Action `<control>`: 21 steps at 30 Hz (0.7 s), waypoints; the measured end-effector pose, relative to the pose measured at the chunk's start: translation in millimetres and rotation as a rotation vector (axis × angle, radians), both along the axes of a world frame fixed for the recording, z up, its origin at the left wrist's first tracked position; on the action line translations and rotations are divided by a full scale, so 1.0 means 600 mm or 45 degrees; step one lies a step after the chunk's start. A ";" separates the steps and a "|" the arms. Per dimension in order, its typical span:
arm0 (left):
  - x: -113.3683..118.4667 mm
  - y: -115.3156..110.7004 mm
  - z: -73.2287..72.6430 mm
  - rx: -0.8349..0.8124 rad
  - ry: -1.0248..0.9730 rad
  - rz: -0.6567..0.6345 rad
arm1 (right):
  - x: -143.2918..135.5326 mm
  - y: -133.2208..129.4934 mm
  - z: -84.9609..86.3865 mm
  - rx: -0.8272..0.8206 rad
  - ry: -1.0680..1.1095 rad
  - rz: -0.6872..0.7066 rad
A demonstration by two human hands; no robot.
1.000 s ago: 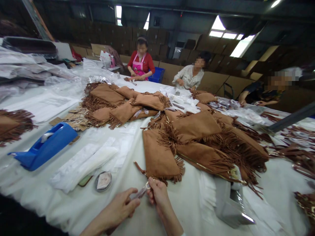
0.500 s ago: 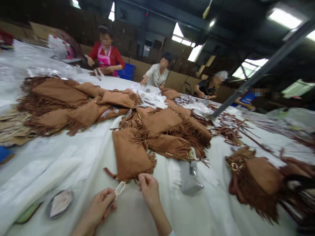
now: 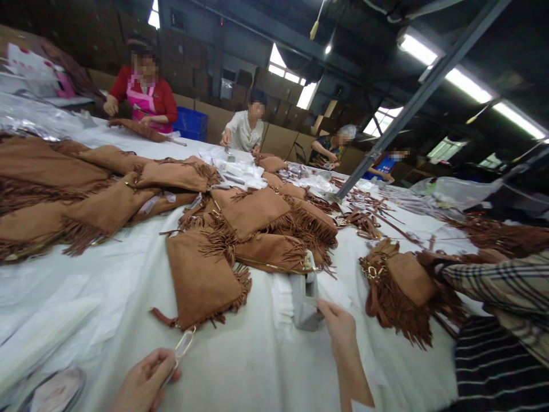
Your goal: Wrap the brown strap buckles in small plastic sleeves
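My left hand [image 3: 150, 375] is closed on a pale gold oval metal ring [image 3: 185, 343]. This ring hangs at the near corner of a brown fringed suede bag [image 3: 201, 277], which lies flat with a short strap [image 3: 163, 317] at its side. My right hand [image 3: 341, 329] is at the near right end of a grey tape dispenser [image 3: 306, 315], thumb and fingers pinched together against it. Whatever is between those fingertips is hidden. More brown fringed bags [image 3: 257, 212] are heaped just beyond.
Another pile of bags [image 3: 98, 209] lies on the left. A round clear-lidded case [image 3: 58, 389] sits at the near left. A person in a plaid sleeve [image 3: 493, 280] reaches over a fringed bag [image 3: 409, 274] on the right. A metal post [image 3: 386, 137] rises from the table; several people work opposite.
My right hand has left the bag's lower edge and moved right to the tape dispenser. My left hand keeps its hold on the ring. The view has turned right, showing the plaid-sleeved person.
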State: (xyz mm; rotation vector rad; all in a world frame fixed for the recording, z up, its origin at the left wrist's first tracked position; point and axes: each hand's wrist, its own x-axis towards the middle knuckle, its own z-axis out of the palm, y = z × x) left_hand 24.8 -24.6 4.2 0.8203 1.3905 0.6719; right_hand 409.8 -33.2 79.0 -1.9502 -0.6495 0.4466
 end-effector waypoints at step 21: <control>-0.001 0.007 0.000 0.071 0.006 -0.050 | -0.106 -0.089 -0.097 -0.204 0.149 0.131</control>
